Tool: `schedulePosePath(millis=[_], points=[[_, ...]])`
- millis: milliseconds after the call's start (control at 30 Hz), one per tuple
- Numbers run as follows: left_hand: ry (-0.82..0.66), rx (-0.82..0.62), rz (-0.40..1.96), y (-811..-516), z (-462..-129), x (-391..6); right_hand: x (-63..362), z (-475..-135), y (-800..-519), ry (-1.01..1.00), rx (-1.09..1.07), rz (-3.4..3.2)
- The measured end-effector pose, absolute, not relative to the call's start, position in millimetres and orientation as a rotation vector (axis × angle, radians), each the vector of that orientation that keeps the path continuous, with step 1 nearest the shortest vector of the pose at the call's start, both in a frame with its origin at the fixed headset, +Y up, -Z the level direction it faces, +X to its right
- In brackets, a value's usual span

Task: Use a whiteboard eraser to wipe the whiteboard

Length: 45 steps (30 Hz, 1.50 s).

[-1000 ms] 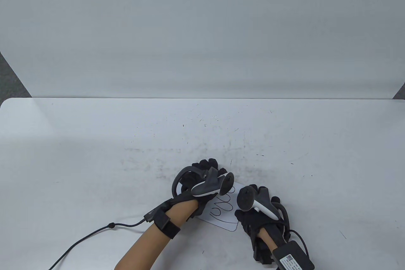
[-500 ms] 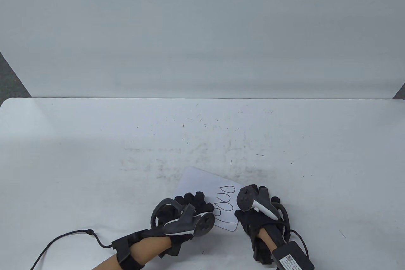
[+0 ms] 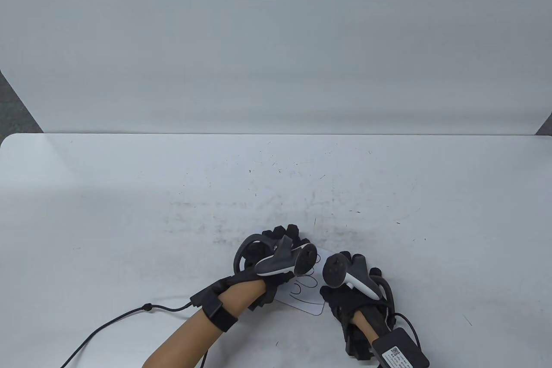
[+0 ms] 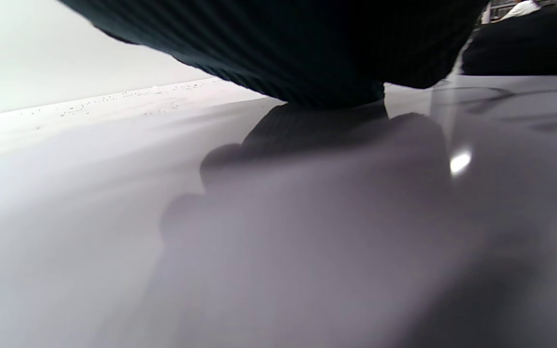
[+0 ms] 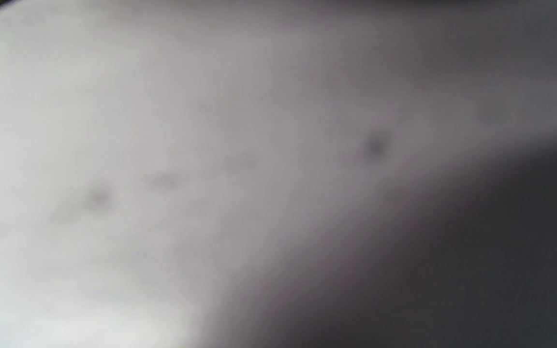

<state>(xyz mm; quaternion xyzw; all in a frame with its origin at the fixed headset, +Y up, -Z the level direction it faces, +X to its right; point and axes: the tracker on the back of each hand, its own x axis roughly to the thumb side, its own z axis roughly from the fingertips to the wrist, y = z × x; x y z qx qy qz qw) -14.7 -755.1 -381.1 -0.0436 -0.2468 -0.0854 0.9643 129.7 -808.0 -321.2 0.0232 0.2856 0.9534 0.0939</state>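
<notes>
A small whiteboard (image 3: 307, 299) with black pen loops lies flat on the white table (image 3: 129, 195) near its front edge. My left hand (image 3: 280, 247) is over the board's far left part, fingers curled down. The eraser is hidden under it in the table view. In the left wrist view a dark ribbed pad (image 4: 327, 72) under the hand touches the glossy board (image 4: 501, 145). My right hand (image 3: 349, 294) rests on the board's right edge and holds nothing. The right wrist view is a blur.
The table carries scuffs and pen specks in its middle (image 3: 280, 195). A white backdrop (image 3: 276, 40) stands along the far edge. A black cable (image 3: 129, 314) trails from my left wrist toward the front left.
My left hand drew back to the board's near left corner, then pushed forward over the board again. Fewer whole pen loops show now. My right hand has not moved.
</notes>
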Motion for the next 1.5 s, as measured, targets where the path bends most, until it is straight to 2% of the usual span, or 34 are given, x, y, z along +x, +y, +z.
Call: schedulePosePath(millis=[167, 333, 633, 900, 1067, 1167, 1367, 1500], points=[[-0.479, -0.097, -0.176, -754.3, -392.2, -9.3, 129.8, -321.1, -807.9, 0.851, 0.068, 2.825], [-0.550, -0.061, -0.207, -753.2, -366.9, -25.0, 130.1, -321.1, -807.9, 0.852, 0.067, 2.825], [-0.655, -0.075, -0.214, -752.6, -296.7, -59.9, 130.2, -321.1, -807.8, 0.852, 0.067, 2.826], [-0.685, -0.079, -0.191, -752.7, -281.3, -53.9, 131.0, -321.1, -807.0, 0.853, 0.069, 2.827], [-0.668, -0.095, -0.203, -752.6, -296.6, -41.4, 131.0, -321.1, -807.0, 0.853, 0.069, 2.827], [-0.616, -0.131, -0.173, -753.8, -319.8, -30.8, 131.0, -321.1, -807.0, 0.853, 0.069, 2.827], [-0.523, -0.113, -0.194, -754.3, -375.3, -6.9, 130.5, -321.2, -807.2, 0.852, 0.074, 2.827], [-0.503, -0.113, -0.192, -754.6, -387.7, 0.2, 130.5, -321.2, -807.5, 0.854, 0.074, 2.823]])
